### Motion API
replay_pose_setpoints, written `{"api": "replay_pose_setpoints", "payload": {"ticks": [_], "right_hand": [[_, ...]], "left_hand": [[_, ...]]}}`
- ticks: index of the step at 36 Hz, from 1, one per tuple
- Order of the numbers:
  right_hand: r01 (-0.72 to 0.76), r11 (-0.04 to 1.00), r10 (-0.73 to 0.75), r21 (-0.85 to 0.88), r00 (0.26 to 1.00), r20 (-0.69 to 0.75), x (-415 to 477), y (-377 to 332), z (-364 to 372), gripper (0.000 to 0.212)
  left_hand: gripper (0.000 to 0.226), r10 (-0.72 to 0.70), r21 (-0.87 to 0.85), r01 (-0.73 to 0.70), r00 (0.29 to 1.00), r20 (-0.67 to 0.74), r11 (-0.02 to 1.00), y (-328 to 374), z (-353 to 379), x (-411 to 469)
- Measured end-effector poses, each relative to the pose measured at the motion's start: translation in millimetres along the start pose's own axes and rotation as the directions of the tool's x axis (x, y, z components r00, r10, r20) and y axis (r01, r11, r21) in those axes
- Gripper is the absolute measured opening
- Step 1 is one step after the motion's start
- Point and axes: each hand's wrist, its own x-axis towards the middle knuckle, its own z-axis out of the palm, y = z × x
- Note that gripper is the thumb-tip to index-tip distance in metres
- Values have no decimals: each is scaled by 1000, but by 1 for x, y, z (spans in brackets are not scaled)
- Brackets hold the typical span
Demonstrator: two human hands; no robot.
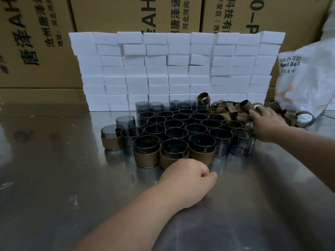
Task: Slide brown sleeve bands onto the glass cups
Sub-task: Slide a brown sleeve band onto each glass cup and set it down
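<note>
While left hand (pixel 188 176) lies curled, right hand (pixel 268 122) spreads; seemingly touching bands (pixel 233 110).

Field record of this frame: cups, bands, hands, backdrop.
surface: metal table
banded cups: four, at the cluster's front and left
bare glass cups: the rest, upright, packed
loose sleeve bands: pile right of cups
left hand: curled, on table by front banded cup, nothing seen held
right hand: fingers extended onto band pile
backdrop: white foam blocks, cardboard boxes

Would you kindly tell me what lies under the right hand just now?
The right hand lies on the heap of loose brown sleeve bands. Those beneath its palm are covered, so whether it grips one cannot be seen.
</note>
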Motion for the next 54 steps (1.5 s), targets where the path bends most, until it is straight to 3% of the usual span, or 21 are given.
{"api": "replay_pose_setpoints", "payload": {"ticks": [3, 5, 10, 18, 24, 27, 31, 33, 36, 38, 41, 42, 43, 44, 47, 50, 52, 54], "right_hand": [[60, 996, -48, -62, 984, 173, 0, -7, -1, 73], [107, 993, -93, -57, 971, 219, -1, -10, 0, 54], [40, 999, -41, 21, 999, 28, 4, -13, 0, 11], [27, 998, -11, 62, 970, -244, 6, -14, -11, 27], [-37, 994, 44, 103, 997, -70, -6, -8, -9, 49], [-117, 980, 125, 164, 991, -41, -10, -5, -7, 46], [-200, 900, 201, 387, 979, 38, -22, 1, 0, 32], [-249, 807, 287, 536, 958, 14, -30, 5, 8, 32], [-337, 517, 471, 787, 880, 67, -42, 8, 20, 36], [-311, 257, 558, 915, 821, 122, -51, 5, 15, 35], [-163, -226, 526, 960, 809, 261, -63, -12, -10, 36], [-127, -325, 528, 937, 798, 291, -66, -16, -19, 33], [-92, -353, 529, 931, 801, 280, -71, -22, -27, 30], [-55, -334, 529, 941, 815, 236, -77, -27, -32, 33], [101, -130, 522, 986, 852, -19, -98, -41, -33, 40], [267, 215, 350, 939, 877, -329, -114, -44, -16, 37], [294, 321, 282, 900, 878, -388, -116, -43, -8, 33], [276, 347, 252, 896, 893, -373, -114, -43, -5, 35]], "left_hand": [[45, 5, 4, -5, 1000, -2, 1000, -1, 1, 0], [42, 11, 4, -11, 1000, -2, 1000, -1, 1, 0], [39, 26, -6, -26, 1000, 2, 1000, -2, 1, 0], [41, 34, 0, -34, 999, -7, 999, -2, 1, 1], [41, 44, 3, -44, 999, -9, 999, -2, 2, 1], [48, 36, 8, -36, 999, -29, 999, -3, 2, 2], [49, 35, 22, -34, 999, -40, 999, -2, 2, 2], [47, 33, 30, -31, 999, -43, 999, -1, 1, 2], [45, 25, 21, -24, 999, -48, 999, 0, 0, 1], [44, 15, 11, -15, 999, -51, 1000, 0, -1, 1], [44, 8, 10, -8, 998, -55, 1000, 1, -1, 1], [44, 6, 7, -5, 998, -56, 1000, 1, -1, 1], [44, 2, 2, -2, 998, -57, 1000, 1, -1, 1], [43, -1, -4, 1, 998, -57, 1000, 1, -1, 0], [43, -5, -14, 4, 998, -56, 1000, 0, -2, 0], [43, -7, -14, 6, 998, -56, 1000, 1, -2, -1], [44, -3, -20, 2, 998, -56, 1000, 1, -2, -1], [44, -5, -23, 4, 998, -55, 1000, 1, -3, -1]]}}
